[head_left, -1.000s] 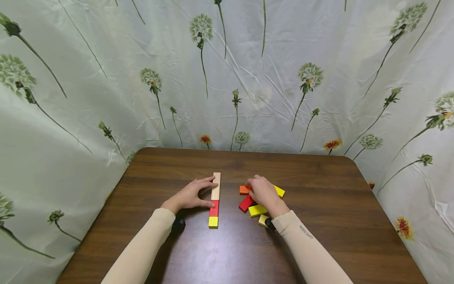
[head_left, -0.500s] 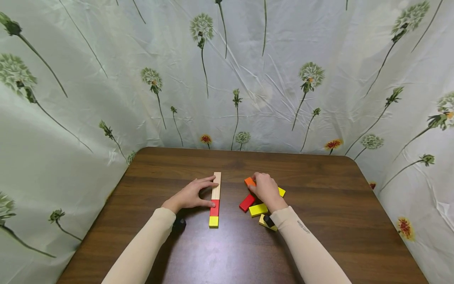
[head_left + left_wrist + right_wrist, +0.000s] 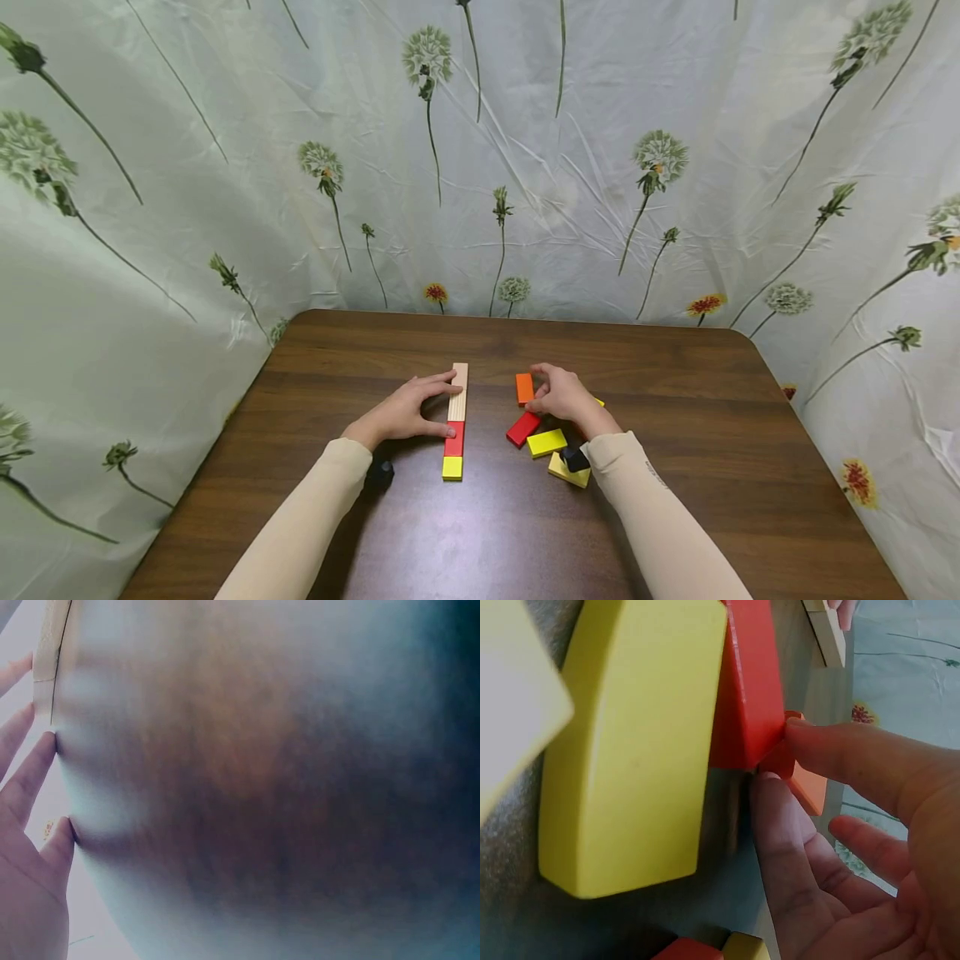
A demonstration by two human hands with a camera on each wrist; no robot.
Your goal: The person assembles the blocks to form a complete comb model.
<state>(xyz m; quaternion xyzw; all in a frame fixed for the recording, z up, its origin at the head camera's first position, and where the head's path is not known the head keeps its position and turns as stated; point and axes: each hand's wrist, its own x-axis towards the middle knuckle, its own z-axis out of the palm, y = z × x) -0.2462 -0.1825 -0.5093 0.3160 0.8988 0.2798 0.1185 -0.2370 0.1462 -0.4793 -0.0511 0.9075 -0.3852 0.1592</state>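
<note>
My left hand point(image 3: 408, 410) rests against a straight row of blocks, fingers spread. Its fingertips touch the plain wooden part point(image 3: 458, 404) and its thumb touches the red block point(image 3: 454, 442); a yellow block point(image 3: 452, 468) forms the near end. In the left wrist view, that hand point(image 3: 30, 855) lies at the left edge. My right hand point(image 3: 564, 395) pinches an orange block point(image 3: 524, 388) lying on the table, thumb at its near end and a finger at its far end. In the right wrist view, the orange block point(image 3: 808, 789) is partly covered by fingers and a red block point(image 3: 756, 675).
Beside the right hand lie a loose red block point(image 3: 522, 429), a yellow block point(image 3: 547, 443) and a pale yellow block point(image 3: 570, 472). Another yellow block point(image 3: 599, 402) is mostly hidden behind the hand. The brown table point(image 3: 637, 358) meets a flowered curtain point(image 3: 570, 250) behind.
The orange block has moved up a little from the pile and turned to lie lengthwise, nearly parallel to the row. My right hand moved with it. My left hand has stayed put.
</note>
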